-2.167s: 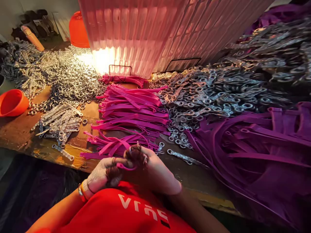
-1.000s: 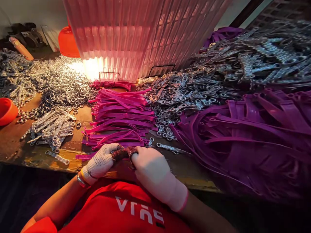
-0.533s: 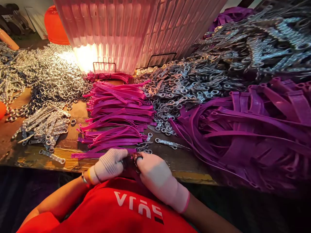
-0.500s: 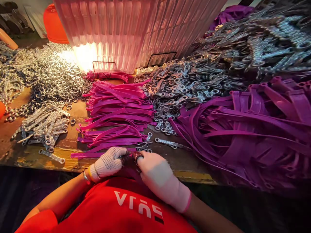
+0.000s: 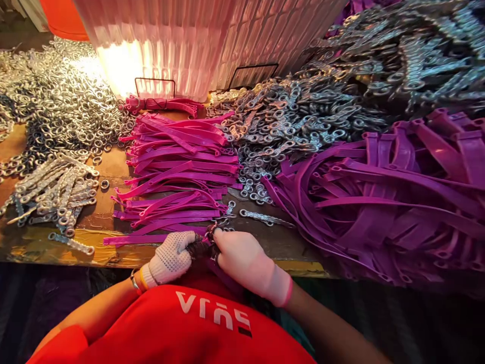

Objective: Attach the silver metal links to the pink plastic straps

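Both hands wear white gloves with dark-stained fingertips and meet at the table's front edge, close to my body. My left hand (image 5: pixel 172 257), in a dotted glove, is closed on a purple strap (image 5: pixel 224 275) whose tail hangs down in front of the red shirt. Right beside it, my right hand (image 5: pixel 244 260) pinches the same strap. Something small and metallic shows at its fingertips, too hidden to make out. Just beyond the hands lies a stack of magenta straps (image 5: pixel 178 172). A loose silver link piece (image 5: pixel 261 217) rests to the right of that stack.
A heap of purple straps (image 5: pixel 379 202) covers the right side. Silver link pieces are piled at back right (image 5: pixel 303 111), with rings (image 5: pixel 76 96) and more pieces (image 5: pixel 56 189) at left. Ribbed translucent panels (image 5: pixel 159 45) stand behind, brightly lit. The wooden table edge (image 5: pixel 303 268) runs in front.
The hands stay together on the strap; my right hand has turned slightly, and a small metallic bit now shows at its fingertips. The view has tilted slightly downward.
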### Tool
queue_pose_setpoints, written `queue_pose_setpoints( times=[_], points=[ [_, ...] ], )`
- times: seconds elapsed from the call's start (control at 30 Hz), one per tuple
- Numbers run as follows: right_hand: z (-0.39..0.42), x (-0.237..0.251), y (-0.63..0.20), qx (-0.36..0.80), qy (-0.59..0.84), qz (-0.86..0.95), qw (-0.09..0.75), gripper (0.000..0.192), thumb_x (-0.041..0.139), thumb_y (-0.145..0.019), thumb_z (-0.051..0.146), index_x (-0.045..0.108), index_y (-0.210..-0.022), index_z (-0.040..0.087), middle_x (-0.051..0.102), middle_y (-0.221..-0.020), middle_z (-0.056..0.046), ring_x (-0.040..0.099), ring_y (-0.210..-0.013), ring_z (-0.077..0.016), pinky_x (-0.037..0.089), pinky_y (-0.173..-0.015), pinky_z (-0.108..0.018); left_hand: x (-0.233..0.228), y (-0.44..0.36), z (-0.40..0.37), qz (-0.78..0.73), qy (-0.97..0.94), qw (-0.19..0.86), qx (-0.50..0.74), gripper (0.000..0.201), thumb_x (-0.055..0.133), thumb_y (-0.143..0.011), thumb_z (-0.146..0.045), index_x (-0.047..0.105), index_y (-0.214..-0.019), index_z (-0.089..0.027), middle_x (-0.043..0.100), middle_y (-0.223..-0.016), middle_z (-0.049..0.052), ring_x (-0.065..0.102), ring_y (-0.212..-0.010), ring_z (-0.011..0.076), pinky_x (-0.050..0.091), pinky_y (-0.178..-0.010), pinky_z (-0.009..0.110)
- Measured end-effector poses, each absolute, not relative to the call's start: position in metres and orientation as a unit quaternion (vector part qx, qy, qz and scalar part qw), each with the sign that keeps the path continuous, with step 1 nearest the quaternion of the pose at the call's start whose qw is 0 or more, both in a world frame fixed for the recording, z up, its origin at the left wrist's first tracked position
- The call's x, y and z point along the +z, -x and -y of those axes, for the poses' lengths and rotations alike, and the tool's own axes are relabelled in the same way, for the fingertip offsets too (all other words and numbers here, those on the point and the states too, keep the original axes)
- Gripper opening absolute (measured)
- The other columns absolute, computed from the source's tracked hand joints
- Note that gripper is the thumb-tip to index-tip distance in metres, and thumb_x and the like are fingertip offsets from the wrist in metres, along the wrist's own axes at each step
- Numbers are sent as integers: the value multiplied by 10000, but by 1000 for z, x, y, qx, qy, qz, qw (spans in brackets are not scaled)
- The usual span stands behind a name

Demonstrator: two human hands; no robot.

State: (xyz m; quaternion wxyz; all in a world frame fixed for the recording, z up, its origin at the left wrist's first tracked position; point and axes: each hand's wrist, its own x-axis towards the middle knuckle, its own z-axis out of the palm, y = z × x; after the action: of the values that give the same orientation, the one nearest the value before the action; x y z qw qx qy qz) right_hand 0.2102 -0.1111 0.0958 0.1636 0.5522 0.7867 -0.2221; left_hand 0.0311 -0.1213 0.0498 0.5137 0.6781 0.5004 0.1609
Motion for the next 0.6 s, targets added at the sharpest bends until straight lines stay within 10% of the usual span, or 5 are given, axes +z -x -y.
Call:
queue_pose_setpoints(
  times=[0.27, 0.6],
  points=[
    [126, 83, -224, -237, -502, -825, 109, 132, 525, -761, 122, 637, -816, 164, 723, -774, -79, 649, -697, -181, 244, -584, -310, 51, -26, 135, -494, -725, 461, 131, 366, 501, -725, -44, 724, -977, -188, 730, -1000, 43, 618, -942, 212, 465, -869, 293],
    [142, 85, -214, -147, -468, -861, 130, 183, 493, -842, 108, 636, -736, 149, 655, -630, -105, 564, -540, -174, 219, -515, -298, 54, -31, 134, -474, -681, 545, 123, 254, 495, -910, -277, 704, -859, -143, 712, -831, 53, 605, -763, 169, 435, -723, 260]
  ],
)
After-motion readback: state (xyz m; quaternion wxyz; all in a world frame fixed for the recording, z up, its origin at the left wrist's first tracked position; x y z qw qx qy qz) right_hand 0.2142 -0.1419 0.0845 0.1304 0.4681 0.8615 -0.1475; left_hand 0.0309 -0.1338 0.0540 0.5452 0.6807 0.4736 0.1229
